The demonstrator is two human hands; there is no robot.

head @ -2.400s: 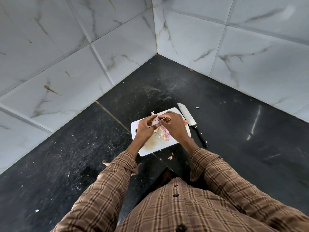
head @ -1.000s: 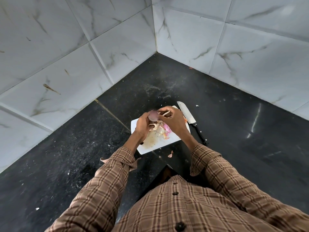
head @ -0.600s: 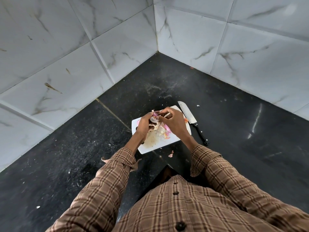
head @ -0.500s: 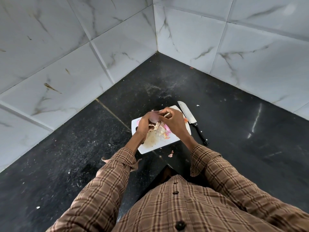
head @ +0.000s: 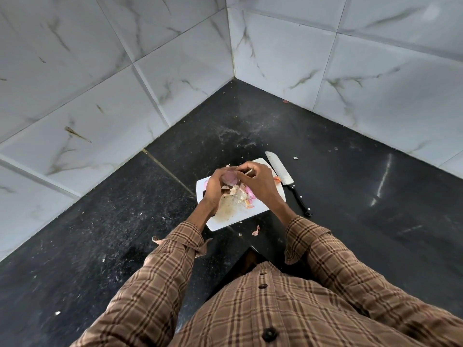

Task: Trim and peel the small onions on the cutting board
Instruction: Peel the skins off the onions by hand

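shirt [head: 288, 309]: brown checked, with dark buttons, nearest the camera; both sleeves reach out over the near edge of the worktop.
worktop [head: 100, 234]: black speckled stone set into a tiled corner, with pale crumbs scattered over it.
scrap [head: 256, 231]: a small pinkish bit of peel on the worktop, just off the near edge of the board.
board [head: 253, 212]: white cutting board lying at a slant a little in from the near edge of the worktop, stained brownish in the middle.
peels [head: 241, 194]: a heap of papery tan and pink skins on the board, under and between the two hands.
left hand [head: 213, 187]: fingers curled round a small onion, holding it up above the board.
onion [head: 230, 177]: small, purplish-pink, held in the left fingertips over the far half of the board, not touching it.
right hand [head: 258, 182]: fingers bent, tips meeting at the top of the onion; they pinch a thin pale sliver that sticks out past the fingers, and i cannot tell what it is.
knife [head: 283, 176]: flat on the worktop along the board's right edge, blade pointing to the far corner, black handle toward the person.
walls [head: 125, 71]: white marbled tiles meeting at the far corner.
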